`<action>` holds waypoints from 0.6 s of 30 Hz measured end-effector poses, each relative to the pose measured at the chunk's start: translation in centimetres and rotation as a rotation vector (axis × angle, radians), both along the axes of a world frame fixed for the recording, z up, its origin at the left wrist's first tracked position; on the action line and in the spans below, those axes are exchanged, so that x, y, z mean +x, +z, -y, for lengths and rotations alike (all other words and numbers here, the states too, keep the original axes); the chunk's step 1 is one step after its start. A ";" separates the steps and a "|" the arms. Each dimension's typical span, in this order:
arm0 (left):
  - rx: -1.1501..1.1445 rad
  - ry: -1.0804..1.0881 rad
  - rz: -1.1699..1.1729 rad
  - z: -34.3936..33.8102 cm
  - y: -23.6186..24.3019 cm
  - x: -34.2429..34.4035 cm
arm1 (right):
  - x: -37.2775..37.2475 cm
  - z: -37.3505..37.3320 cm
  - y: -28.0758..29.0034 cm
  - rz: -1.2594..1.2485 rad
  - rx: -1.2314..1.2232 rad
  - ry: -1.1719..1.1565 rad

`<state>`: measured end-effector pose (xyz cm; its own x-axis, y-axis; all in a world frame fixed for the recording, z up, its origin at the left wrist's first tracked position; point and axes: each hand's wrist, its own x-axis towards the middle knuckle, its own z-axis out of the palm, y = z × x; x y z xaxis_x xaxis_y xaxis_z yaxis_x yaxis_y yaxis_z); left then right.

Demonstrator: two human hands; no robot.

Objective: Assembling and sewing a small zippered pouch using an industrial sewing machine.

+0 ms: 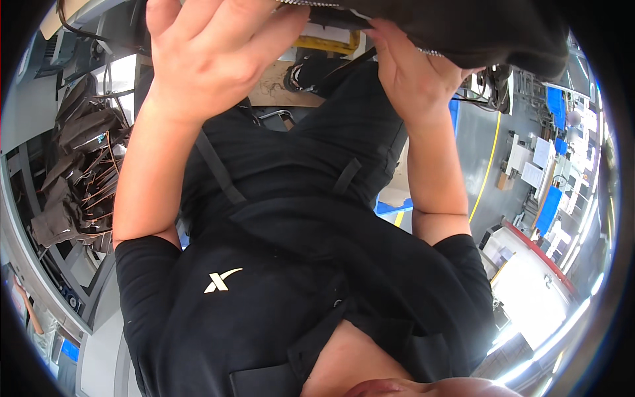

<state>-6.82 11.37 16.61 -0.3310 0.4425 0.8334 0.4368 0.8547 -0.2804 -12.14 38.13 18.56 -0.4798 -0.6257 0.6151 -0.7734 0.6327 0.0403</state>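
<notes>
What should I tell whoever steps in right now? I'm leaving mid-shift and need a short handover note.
Left hand: raised, fingers curled at the zipper edge of the black fabric piece; the grip itself is cut off by the picture's rim.
Right hand: closed on the same piece from below.
Where things are: the piece is held up in front of the person's black shirt; a heap of dark fabric pieces lies to the person's left.
Done: the piece is lifted, resting on no surface.
Left: it has not been set down.
</notes>
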 end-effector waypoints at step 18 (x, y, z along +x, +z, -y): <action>0.121 -0.090 -0.062 -2.1 -0.8 -2.6 | 0.3 0.3 1.2 0.039 0.026 0.111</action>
<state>-9.39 13.50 15.84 -0.2412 0.3634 0.8999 0.4982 0.8421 -0.2065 -11.81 37.79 19.81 -0.4294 -0.6919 0.5805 -0.8402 0.5418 0.0242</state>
